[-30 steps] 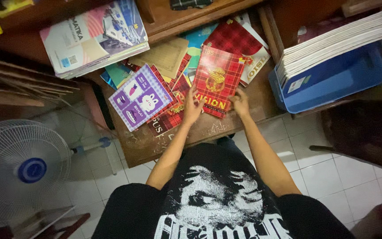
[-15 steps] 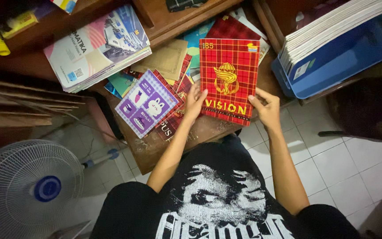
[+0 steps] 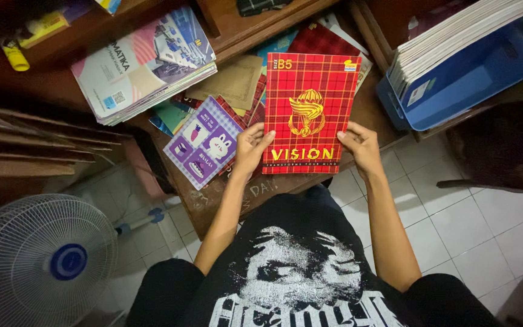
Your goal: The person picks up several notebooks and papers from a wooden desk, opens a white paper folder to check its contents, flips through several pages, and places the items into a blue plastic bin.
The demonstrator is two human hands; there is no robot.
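Got the red plaid notebook (image 3: 309,112) gripped at its bottom corners, left hand (image 3: 250,145) and right hand (image 3: 358,148) fingers clamped — lifted above the messy desk (image 3: 225,194), inspecting its cover — setting it aside needs a clear spot.

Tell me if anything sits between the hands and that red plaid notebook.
Nothing visible does. The left hand and right hand both grip the red plaid notebook directly at its lower side edges.

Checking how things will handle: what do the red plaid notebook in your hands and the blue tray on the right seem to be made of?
The red plaid notebook looks like paper with a glossy card cover: light glints off it, and it stays flat while held at its lower edges. The blue tray appears to be smooth moulded plastic, judging by its even colour and rounded corners.
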